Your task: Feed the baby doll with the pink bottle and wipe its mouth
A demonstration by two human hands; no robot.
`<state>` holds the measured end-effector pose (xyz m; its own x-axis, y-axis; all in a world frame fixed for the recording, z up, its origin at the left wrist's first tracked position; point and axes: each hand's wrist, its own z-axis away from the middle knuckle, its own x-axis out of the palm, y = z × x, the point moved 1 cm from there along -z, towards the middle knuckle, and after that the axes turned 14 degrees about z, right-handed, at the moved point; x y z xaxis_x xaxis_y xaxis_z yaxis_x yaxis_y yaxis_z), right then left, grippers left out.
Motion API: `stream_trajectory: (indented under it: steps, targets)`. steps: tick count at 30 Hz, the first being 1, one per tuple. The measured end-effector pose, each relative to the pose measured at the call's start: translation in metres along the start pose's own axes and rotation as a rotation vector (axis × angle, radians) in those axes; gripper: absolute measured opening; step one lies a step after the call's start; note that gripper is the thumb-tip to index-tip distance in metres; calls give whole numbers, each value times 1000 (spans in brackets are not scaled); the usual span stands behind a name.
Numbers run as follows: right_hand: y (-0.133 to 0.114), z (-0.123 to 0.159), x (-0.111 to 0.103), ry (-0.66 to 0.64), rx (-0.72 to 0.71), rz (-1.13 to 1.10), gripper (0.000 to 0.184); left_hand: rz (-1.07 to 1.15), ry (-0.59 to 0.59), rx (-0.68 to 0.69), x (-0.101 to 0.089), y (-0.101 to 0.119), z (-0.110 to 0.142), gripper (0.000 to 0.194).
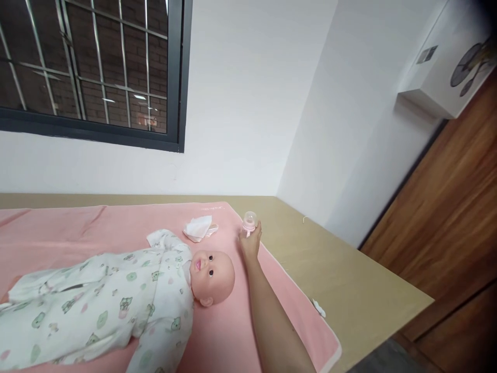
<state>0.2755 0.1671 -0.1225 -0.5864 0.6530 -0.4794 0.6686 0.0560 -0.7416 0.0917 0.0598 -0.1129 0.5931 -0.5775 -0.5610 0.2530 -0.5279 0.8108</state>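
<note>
The right grip [250,242] covers the lower part of the bottle [249,221], and the bottom edge cuts off the forearm [275,321]. Over at the left edge, I lose the doll's legs [50,285]. Lettering along the pink mat's [221,321] top edge is too small to read; the upper-right box [438,83] runs out of frame.

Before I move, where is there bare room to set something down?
Bare: the tabletop between pink mat and right-hand wall; also the mat beyond the doll, left of the white tissue. Crowded: where tissue, doll's head and right hand, holding the bottle, cluster.
</note>
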Motion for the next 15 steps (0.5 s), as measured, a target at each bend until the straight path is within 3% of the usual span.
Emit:
stream_trajectory:
  steps: [3, 6, 9, 11, 13, 14, 15]
  targets:
    - [-2, 0, -1, 136, -89, 77, 83, -26, -70, -36, 0, 5, 0, 56]
    - [-5, -1, -3, 327, -228, 136, 72, -148, -169, -20, -9, 16, -7, 32]
    - [-8, 1, -5, 399, -406, 183, 60, -283, -240, 45, -12, 32, 1, 16]
    - [-12, 5, -4, 395, -526, 194, 54, -374, -269, 100, -2, 46, 23, 17]
    - [-17, 9, -3, 355, -636, 191, 47, -458, -289, 163, 19, 61, 53, 31]
    - [-20, 11, -1, 321, -685, 188, 44, -497, -288, 188, 31, 68, 70, 21]
    - [-23, 13, 1, 283, -726, 186, 42, -529, -301, 220, 45, 76, 85, 24]
